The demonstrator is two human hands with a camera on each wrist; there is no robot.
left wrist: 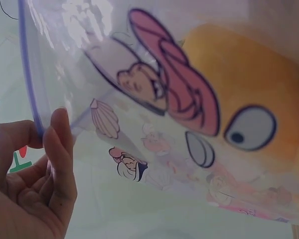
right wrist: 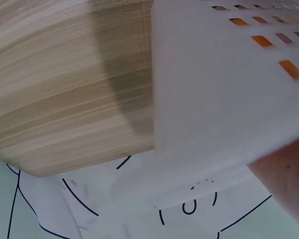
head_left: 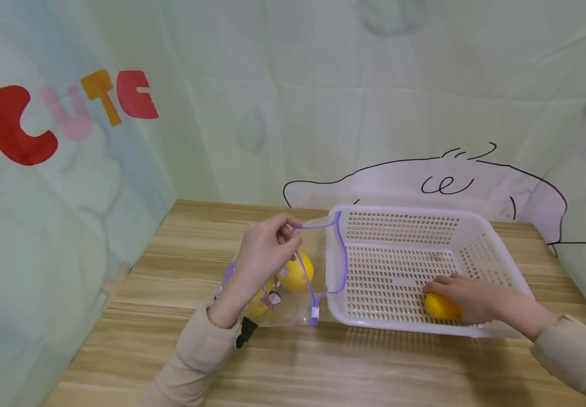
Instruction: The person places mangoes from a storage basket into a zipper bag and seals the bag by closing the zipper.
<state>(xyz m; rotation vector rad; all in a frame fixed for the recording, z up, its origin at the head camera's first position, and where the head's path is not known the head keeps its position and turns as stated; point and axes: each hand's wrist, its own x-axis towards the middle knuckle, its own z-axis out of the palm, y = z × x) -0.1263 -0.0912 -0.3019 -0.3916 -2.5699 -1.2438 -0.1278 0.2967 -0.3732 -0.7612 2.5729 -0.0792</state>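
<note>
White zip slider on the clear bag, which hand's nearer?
Left. The left hand pinches the clear bag, beyond and left of the slider; the right hand is farther, off to its right in the white basket, gripping a yellow fruit.

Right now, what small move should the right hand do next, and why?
Probably lift the yellow fruit from the basket toward the bag: the right hand grips it, the left hand holds the bag's mouth open, and other yellow fruit shows inside.
</note>
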